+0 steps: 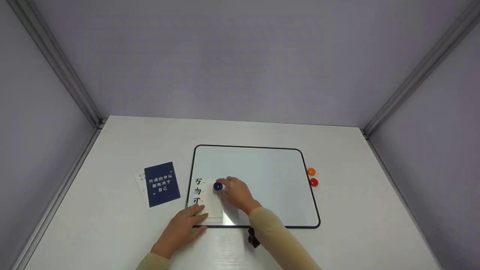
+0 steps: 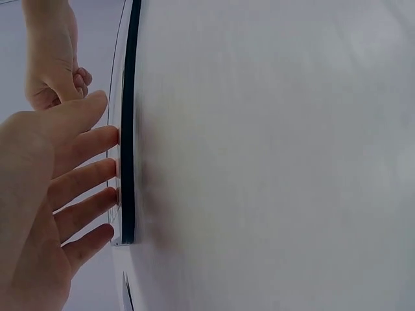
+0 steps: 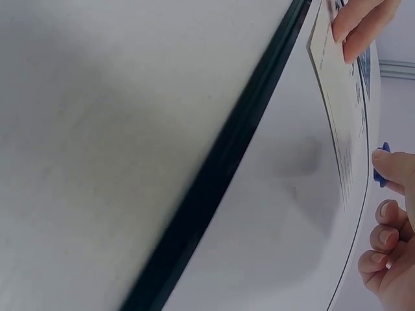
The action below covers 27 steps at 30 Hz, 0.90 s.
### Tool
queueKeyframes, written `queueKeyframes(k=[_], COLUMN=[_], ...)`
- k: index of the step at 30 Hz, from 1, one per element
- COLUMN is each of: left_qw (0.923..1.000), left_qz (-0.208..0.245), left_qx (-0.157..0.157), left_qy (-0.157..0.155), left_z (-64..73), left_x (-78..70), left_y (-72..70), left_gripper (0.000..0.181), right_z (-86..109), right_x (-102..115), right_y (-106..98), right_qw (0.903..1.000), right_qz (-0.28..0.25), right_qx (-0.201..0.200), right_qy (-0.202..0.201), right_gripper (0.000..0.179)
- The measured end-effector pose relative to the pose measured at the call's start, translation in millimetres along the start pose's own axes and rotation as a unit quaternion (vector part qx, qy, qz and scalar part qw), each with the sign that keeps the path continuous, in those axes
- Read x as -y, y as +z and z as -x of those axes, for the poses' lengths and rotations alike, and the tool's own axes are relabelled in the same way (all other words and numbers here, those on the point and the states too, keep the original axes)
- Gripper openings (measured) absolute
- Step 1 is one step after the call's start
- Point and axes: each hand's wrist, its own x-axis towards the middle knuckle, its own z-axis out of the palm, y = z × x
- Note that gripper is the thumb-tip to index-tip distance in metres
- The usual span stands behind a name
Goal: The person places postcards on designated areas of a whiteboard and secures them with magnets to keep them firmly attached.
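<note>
A whiteboard (image 1: 262, 180) with a black rim lies flat on the table. On its left side is a cream card (image 1: 212, 206) printed with large black characters. My left hand (image 1: 183, 227) rests with spread, straight fingers on the card's lower left part and the board's near edge; the fingertips (image 2: 107, 168) press there in the left wrist view. Between thumb and finger, my right hand (image 1: 239, 194) pinches a round blue magnet (image 1: 218, 186) over the card's upper right part. In the right wrist view the blue magnet (image 3: 382, 165) shows above the board, its other fingers curled.
Left of the board, a dark blue card (image 1: 162, 184) with white characters overlaps a white card (image 1: 140, 183). An orange magnet (image 1: 311, 171) and a red magnet (image 1: 314, 182) sit by the board's right edge. A black object (image 1: 253, 239) lies near the right forearm.
</note>
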Motion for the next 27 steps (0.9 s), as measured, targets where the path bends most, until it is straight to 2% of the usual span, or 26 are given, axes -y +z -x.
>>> queueKeyframes(k=[5, 16, 23, 27], left_qw=[1.0, 0.9998, 0.9999, 1.0], left_qz=[0.0, 0.007, 0.008, 0.008], left_qx=[0.005, 0.019, 0.007, -0.001], left_qy=[0.001, -0.004, -0.004, -0.004], left_z=[0.0, 0.7, 1.3, 2.5], left_x=[-0.3, 0.0, 0.3, 0.0], left_y=[-0.1, -1.2, -0.7, -0.4], left_gripper=[0.037, 0.038, 0.038, 0.038], right_z=[-7.7, -16.4, -21.7, -22.6], right_x=[2.2, 5.1, 7.8, 9.5], right_y=[3.0, 6.2, 11.3, 13.8], right_qw=[0.9993, 0.9964, 0.9969, 0.9959], right_qz=[-0.019, -0.054, -0.054, -0.061], right_qx=[0.007, 0.009, 0.003, 0.01], right_qy=[0.03, 0.065, 0.057, 0.066], right_gripper=[0.034, 0.037, 0.034, 0.034])
